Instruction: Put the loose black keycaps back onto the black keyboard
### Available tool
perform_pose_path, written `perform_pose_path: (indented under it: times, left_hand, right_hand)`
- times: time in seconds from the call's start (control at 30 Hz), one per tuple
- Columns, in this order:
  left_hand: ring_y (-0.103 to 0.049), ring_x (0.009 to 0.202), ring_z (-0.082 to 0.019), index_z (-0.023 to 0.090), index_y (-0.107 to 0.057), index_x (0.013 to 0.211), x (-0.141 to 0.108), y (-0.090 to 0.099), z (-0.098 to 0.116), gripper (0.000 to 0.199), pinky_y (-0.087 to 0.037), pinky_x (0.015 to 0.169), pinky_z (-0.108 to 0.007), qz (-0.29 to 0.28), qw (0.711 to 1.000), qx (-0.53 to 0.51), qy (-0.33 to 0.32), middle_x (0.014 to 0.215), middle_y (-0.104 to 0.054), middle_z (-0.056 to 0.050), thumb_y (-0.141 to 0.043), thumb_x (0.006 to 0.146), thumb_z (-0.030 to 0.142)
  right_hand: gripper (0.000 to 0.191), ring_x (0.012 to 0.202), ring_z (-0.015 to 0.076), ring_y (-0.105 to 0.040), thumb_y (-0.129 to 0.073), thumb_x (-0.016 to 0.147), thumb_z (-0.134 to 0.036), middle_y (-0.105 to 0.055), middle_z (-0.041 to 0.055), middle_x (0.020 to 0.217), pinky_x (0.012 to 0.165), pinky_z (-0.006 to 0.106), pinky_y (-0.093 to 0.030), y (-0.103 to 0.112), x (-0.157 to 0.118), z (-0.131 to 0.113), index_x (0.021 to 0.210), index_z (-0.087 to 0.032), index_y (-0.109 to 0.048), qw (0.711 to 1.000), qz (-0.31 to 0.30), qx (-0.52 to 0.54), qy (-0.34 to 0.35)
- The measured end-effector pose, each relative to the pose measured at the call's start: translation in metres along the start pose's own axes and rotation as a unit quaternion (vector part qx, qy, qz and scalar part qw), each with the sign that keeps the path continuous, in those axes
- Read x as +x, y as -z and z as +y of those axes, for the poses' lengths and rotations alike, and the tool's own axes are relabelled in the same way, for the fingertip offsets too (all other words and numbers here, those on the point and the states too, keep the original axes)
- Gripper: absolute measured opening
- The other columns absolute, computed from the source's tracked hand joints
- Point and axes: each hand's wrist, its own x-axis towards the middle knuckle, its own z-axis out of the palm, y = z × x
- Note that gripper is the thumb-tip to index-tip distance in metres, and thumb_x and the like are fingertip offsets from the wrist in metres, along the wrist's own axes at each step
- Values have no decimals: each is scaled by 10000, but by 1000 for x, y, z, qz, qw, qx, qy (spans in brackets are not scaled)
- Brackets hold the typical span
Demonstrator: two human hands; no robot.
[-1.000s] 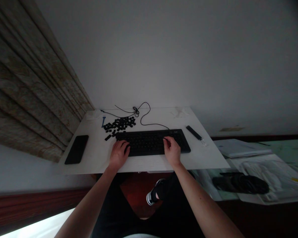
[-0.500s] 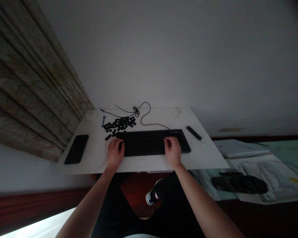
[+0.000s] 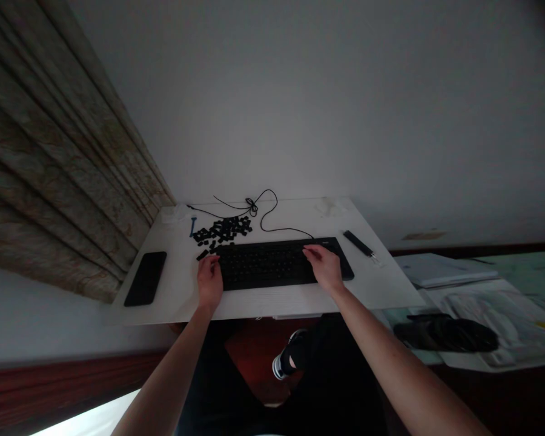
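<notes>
Black plastic keyboard (image 3: pixel 263 266) lay flat on the white desk (image 3: pixel 177 293), its long side roughly along the desk's front edge, with both hands at it. At its left end was the left hand (image 3: pixel 209 281), the back of the hand facing up, the fingers bent inward toward the keyboard's left edge and the thumb lying alongside that edge. Its grip was narrow, but I could not tell whether anything was pinched in it. The left forearm slanted up from the bottom of the view, inclined to the right, and crossed the front edge of the desk.

Over the keyboard's right part was the right hand (image 3: pixel 324 266), angled to the left, with thumb and forefinger stretched forward and their tips close together near the upper rows. Whether a small piece sat between those tips could not be made out. The right forearm slanted in from the lower right, the wrist above the desk's front strip.

Beyond the keyboard's left end, near the left hand, was a loose heap of black keycaps (image 3: pixel 224 229). Next to the heap lay a blue tool (image 3: pixel 193 226), and farther left a dark phone (image 3: pixel 145 278).
</notes>
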Motion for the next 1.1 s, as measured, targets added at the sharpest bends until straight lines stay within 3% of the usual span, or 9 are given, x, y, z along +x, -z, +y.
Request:
perform_pose_path:
  times: [0.17,0.4,0.8,1.1]
  left_hand:
    - [-627,990,-181,207,-651,1001,-1,0,3,191,-537,924,-345,-9,1000,-11,25,1059,-615,-60,-500,888,177]
    - [-621,1010,-187,211,-655,996,-1,1,7,209,-514,973,-366,-11,999,-16,37,1061,-624,-59,-499,869,156]
    - [-624,1000,-195,208,-655,998,0,1,7,209,-520,952,-368,-15,999,-11,33,1044,-634,-62,-491,874,169]
    - [-632,1008,-204,213,-657,992,0,2,9,200,-522,950,-377,-17,999,-3,41,1036,-644,-63,-501,870,186]
  right_hand:
    - [219,717,189,-670,-631,839,-370,-743,42,801,731,326,-504,8,42,-14,874,-194,-756,981,-195,4,-19]
    - [145,814,200,-674,-690,795,-293,-758,50,872,780,310,-479,5,81,-22,851,-188,-774,929,-360,-70,-48]
    - [144,838,209,-687,-716,778,-244,-771,79,902,801,304,-480,-17,98,-8,873,-170,-795,885,-452,-108,-24]
    - [188,844,224,-674,-725,739,-283,-768,77,907,799,314,-467,-21,113,-10,881,-181,-795,851,-499,-160,-18]
